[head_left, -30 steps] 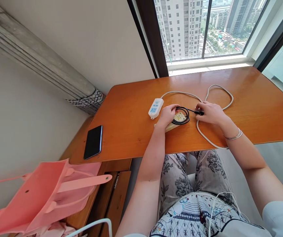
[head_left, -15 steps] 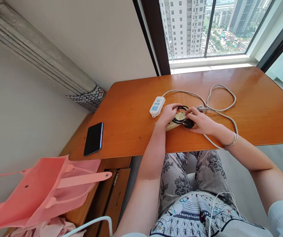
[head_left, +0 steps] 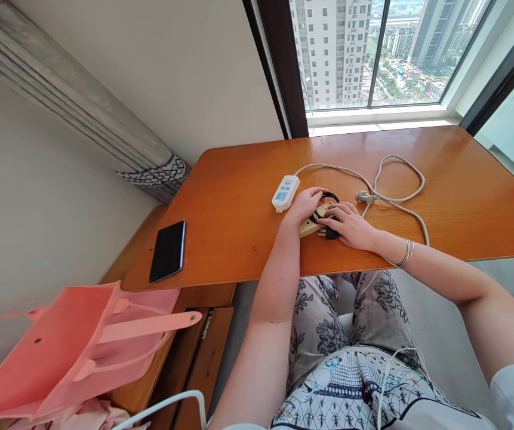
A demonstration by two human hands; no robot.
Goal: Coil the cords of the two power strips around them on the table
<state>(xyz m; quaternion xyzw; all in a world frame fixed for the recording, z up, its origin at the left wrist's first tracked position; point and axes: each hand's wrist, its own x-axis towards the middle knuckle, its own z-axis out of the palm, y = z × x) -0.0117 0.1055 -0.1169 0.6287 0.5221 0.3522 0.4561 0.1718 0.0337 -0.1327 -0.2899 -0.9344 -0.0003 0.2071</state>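
A cream power strip (head_left: 309, 229) lies near the table's front edge with a black cable (head_left: 331, 196) coiled around it. My left hand (head_left: 305, 204) is closed around the strip's far left side and the coil, its fingertips partly hidden. From the right, my right hand (head_left: 350, 226) rests over the coil, fingers pressed onto the black cable. The cable's black plug (head_left: 332, 233) pokes out under those fingers, prongs pointing left. Just beyond my left hand is a white power strip (head_left: 286, 193) with blue sockets.
The white strip's cord (head_left: 400, 200) loops across the right of the wooden table (head_left: 239, 215), its plug (head_left: 364, 196) near my right hand. A black phone (head_left: 168, 251) lies at the left edge. Below it sits an open pink bag (head_left: 73, 346). A window (head_left: 373, 60) is behind the table.
My right hand has shifted slightly left, from the black plug onto the coiled cable. The plug has moved left and turned, so its prongs show. My left hand stays on the strip.
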